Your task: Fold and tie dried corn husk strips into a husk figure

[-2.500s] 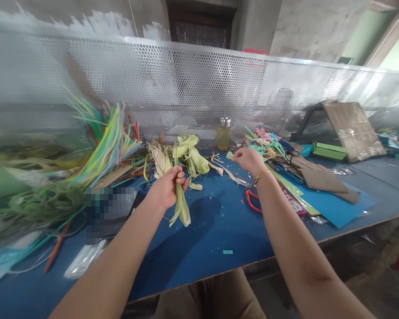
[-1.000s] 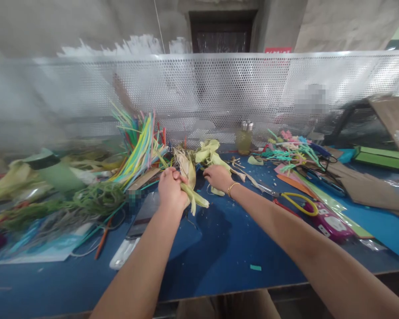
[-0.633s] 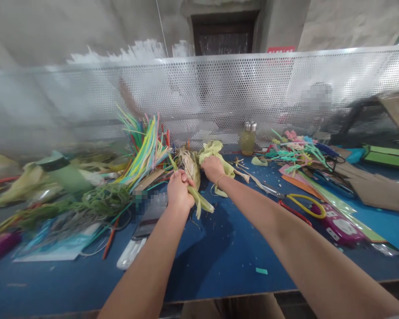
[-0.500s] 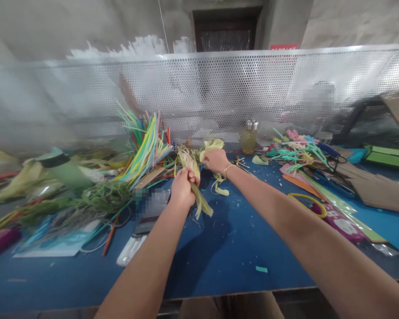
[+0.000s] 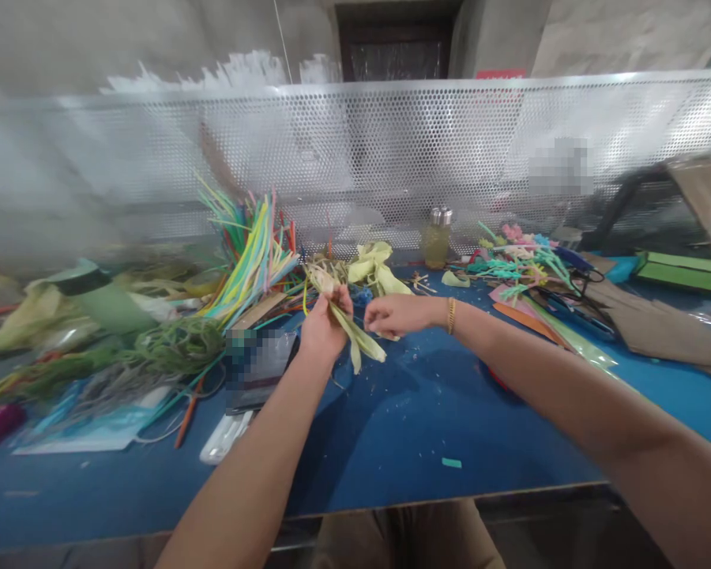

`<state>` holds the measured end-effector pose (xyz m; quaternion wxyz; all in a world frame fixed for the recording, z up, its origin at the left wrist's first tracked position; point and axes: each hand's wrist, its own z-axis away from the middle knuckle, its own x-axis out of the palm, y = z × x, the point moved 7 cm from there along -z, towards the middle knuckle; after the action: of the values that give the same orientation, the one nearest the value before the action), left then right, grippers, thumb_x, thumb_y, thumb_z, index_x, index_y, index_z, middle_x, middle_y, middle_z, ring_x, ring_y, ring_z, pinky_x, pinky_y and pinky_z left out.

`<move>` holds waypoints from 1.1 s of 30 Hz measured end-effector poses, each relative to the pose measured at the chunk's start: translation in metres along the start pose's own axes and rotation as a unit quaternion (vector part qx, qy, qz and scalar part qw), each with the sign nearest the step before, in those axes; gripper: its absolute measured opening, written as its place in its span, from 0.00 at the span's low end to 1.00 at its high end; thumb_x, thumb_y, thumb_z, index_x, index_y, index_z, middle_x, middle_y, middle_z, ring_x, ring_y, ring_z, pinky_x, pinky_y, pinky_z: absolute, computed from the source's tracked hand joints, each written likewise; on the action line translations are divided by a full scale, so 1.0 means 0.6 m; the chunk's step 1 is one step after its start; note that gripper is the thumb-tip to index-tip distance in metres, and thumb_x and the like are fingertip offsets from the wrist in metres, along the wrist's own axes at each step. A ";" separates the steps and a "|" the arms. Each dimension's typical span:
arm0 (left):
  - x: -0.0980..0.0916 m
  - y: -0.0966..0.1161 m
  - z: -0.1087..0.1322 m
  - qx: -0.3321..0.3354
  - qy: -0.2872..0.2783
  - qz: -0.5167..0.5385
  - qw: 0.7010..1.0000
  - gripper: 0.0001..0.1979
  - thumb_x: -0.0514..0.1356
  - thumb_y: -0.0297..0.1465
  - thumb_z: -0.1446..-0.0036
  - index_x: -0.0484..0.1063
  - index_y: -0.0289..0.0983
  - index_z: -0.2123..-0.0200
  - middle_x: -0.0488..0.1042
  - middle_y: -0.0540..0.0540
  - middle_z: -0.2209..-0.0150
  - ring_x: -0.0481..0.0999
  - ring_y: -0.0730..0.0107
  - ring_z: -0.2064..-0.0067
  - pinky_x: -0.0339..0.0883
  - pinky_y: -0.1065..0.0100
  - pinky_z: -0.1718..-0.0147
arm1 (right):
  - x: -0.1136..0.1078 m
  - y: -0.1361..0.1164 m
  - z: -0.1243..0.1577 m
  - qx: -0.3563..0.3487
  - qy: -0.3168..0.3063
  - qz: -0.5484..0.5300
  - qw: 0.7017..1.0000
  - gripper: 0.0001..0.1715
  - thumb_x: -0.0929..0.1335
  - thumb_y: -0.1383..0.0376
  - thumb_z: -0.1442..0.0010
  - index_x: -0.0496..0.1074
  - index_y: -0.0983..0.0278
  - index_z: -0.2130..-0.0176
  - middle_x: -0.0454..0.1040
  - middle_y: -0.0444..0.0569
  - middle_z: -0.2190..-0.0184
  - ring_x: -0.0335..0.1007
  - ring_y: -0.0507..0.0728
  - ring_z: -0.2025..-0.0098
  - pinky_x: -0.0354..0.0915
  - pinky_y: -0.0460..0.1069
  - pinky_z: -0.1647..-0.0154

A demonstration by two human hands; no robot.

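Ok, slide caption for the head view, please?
Left hand holding a pale-green husk above the blue table, right hand close beside it, bottle behind.

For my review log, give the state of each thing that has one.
Left hand: closed on leafy strips
Leafy strips: held, near ends splayed
Right hand: curled, contents unclear
Bottle: upright, capped
Colourful strips: bundled, fanned at top
Green cylinder: tilted
Green cord: tangled

The left hand (image 5: pixel 325 328) grips, fingers curled; the right hand (image 5: pixel 398 314), fingers bent, is just to its right.
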<state>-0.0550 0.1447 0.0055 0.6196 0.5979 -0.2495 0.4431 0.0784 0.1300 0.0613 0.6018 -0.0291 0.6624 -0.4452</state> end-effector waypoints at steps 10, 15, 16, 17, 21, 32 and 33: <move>-0.027 0.000 -0.004 -0.003 0.121 -0.087 0.989 0.12 0.49 0.18 0.40 0.64 0.35 0.74 0.70 0.48 0.77 0.73 0.75 0.77 0.70 0.73 0.75 | -0.147 0.157 0.224 0.151 0.243 0.025 0.958 0.18 0.63 0.55 0.39 0.75 0.64 0.67 0.70 0.47 0.76 0.62 0.51 0.74 0.58 0.47 0.70; -0.019 -0.009 0.003 0.025 0.072 -0.209 0.975 0.13 0.49 0.19 0.41 0.64 0.35 0.76 0.74 0.46 0.73 0.77 0.74 0.73 0.74 0.71 0.68 | -0.148 0.178 0.241 0.196 0.315 0.016 0.929 0.18 0.64 0.56 0.39 0.76 0.65 0.66 0.71 0.47 0.77 0.61 0.51 0.76 0.57 0.47 0.72; -0.017 -0.009 0.003 0.030 0.055 -0.255 0.965 0.13 0.49 0.20 0.40 0.64 0.35 0.76 0.75 0.45 0.71 0.78 0.73 0.72 0.74 0.70 0.69 | -0.144 0.182 0.239 0.203 0.309 0.030 0.929 0.18 0.64 0.56 0.40 0.77 0.65 0.65 0.72 0.48 0.76 0.62 0.51 0.76 0.57 0.47 0.72; -0.015 -0.009 0.005 0.031 0.039 -0.305 0.951 0.13 0.50 0.21 0.39 0.64 0.35 0.75 0.76 0.43 0.68 0.78 0.72 0.72 0.73 0.69 0.71 | -0.141 0.184 0.237 0.209 0.306 0.055 0.927 0.17 0.64 0.57 0.40 0.78 0.65 0.65 0.74 0.48 0.75 0.64 0.52 0.74 0.57 0.47 0.71; -0.001 -0.003 0.015 0.035 -0.006 -0.458 0.888 0.08 0.53 0.26 0.39 0.66 0.35 0.71 0.78 0.43 0.63 0.77 0.72 0.77 0.66 0.74 0.81 | -0.146 0.180 0.241 0.223 0.329 0.202 0.895 0.14 0.67 0.59 0.42 0.80 0.64 0.67 0.78 0.49 0.70 0.70 0.55 0.67 0.57 0.47 0.67; 0.084 -0.076 0.106 0.037 -0.247 -0.412 0.876 0.10 0.56 0.35 0.38 0.67 0.38 0.71 0.74 0.48 0.76 0.65 0.76 0.82 0.54 0.75 0.82 | -0.043 0.013 0.144 0.010 0.189 0.117 0.975 0.11 0.67 0.62 0.42 0.80 0.64 0.66 0.78 0.45 0.69 0.69 0.51 0.68 0.56 0.45 0.65; 0.083 -0.089 0.111 0.024 -0.262 -0.433 0.862 0.10 0.56 0.35 0.38 0.68 0.38 0.71 0.72 0.49 0.78 0.65 0.75 0.82 0.54 0.74 0.82 | -0.044 0.009 0.140 0.004 0.207 0.112 0.972 0.12 0.67 0.62 0.41 0.80 0.64 0.66 0.78 0.45 0.69 0.69 0.51 0.68 0.56 0.45 0.66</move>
<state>0.0291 0.0991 0.0300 0.6460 0.7548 -0.1081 -0.0366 0.1575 0.1019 0.0885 0.4976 0.1411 0.7698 -0.3741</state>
